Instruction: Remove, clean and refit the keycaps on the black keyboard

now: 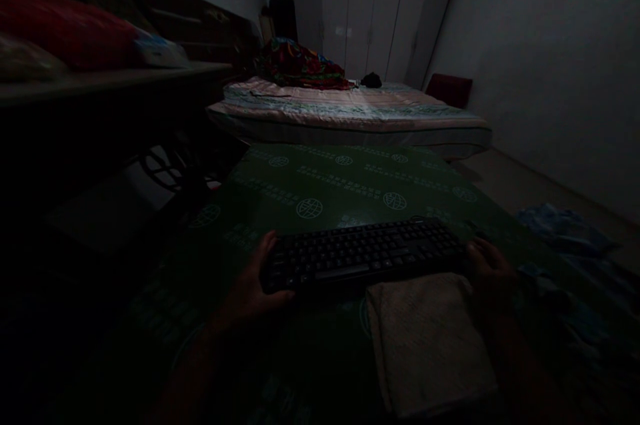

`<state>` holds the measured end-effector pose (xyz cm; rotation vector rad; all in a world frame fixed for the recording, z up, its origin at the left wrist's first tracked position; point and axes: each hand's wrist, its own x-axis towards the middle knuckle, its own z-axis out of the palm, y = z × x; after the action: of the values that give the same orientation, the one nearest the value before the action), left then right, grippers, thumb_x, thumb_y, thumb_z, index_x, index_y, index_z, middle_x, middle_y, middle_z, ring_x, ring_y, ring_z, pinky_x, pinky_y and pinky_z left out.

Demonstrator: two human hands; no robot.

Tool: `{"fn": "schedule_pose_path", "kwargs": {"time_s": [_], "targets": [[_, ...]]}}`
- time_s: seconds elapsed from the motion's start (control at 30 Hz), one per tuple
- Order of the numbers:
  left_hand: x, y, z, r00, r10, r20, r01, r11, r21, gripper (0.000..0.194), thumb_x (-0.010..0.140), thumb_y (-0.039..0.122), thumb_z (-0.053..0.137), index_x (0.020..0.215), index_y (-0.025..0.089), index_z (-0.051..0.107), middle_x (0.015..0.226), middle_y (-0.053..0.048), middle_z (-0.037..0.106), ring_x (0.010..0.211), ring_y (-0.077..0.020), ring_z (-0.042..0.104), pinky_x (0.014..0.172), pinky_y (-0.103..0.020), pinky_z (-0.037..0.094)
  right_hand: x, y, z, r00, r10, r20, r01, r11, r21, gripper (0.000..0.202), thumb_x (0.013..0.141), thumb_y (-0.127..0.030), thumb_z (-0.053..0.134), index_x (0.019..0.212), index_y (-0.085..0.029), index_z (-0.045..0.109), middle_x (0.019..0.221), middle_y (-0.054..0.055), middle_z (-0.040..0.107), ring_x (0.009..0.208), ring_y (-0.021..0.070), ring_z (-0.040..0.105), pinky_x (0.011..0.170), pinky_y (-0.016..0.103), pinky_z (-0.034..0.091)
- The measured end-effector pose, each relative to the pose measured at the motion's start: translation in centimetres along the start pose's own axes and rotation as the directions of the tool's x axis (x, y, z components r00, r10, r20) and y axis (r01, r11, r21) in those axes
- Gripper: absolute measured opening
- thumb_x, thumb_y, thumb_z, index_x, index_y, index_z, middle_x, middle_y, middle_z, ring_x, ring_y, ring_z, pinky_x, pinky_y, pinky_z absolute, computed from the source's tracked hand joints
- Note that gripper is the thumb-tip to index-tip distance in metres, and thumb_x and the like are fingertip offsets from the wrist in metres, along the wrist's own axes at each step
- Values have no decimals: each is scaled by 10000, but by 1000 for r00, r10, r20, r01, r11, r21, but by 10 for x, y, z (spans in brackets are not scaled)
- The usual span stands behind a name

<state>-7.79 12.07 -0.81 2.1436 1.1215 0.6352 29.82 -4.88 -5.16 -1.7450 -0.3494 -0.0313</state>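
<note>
A black computer keyboard lies across the green printed tabletop, its keys facing up. My left hand grips the keyboard's left end, with the thumb along the near edge and the fingers at the end. At the opposite end, my right hand has its fingers closed against the right side; the dim light hides part of this grip. Just in front of the keyboard, a folded beige cloth lies near my right wrist.
Beyond the table stands a bed with a patterned red blanket. A shelf at the left carries a red bag. Bluish cloths lie at the right. A wardrobe stands at the back.
</note>
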Motion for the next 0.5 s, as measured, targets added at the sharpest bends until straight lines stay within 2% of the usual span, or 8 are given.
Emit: {"fn": "schedule_pose_path", "kwargs": {"time_s": [0.23, 0.4, 0.5], "targets": [[-2, 2, -4, 999, -9, -39, 9, 1000, 3, 1001, 636, 391, 703, 1467, 228, 169, 1464, -158, 400, 1332, -331, 377, 1060, -521, 345, 3, 13, -2, 1000, -14, 2, 14, 999, 46, 454, 648, -443, 637, 991, -147, 675, 988, 110, 693, 944, 271, 630, 814, 393, 500], [-4, 1, -7, 1000, 13, -24, -12, 999, 32, 1020, 620, 401, 712, 1468, 200, 182, 1484, -156, 366, 1363, -324, 321, 1084, -498, 319, 0, 5, -4, 1000, -1, -3, 1, 999, 47, 415, 637, -430, 630, 937, -146, 678, 972, 108, 691, 958, 273, 623, 853, 403, 483], [-5, 0, -8, 999, 1, -33, 0, 999, 44, 998, 623, 385, 712, 1468, 217, 209, 1497, -143, 348, 1355, -335, 335, 1075, -506, 333, -1, 2, -5, 1000, -20, -12, 20, 1000, 6, 420, 648, -451, 607, 919, -140, 681, 972, 116, 691, 975, 284, 615, 855, 400, 478]]}}
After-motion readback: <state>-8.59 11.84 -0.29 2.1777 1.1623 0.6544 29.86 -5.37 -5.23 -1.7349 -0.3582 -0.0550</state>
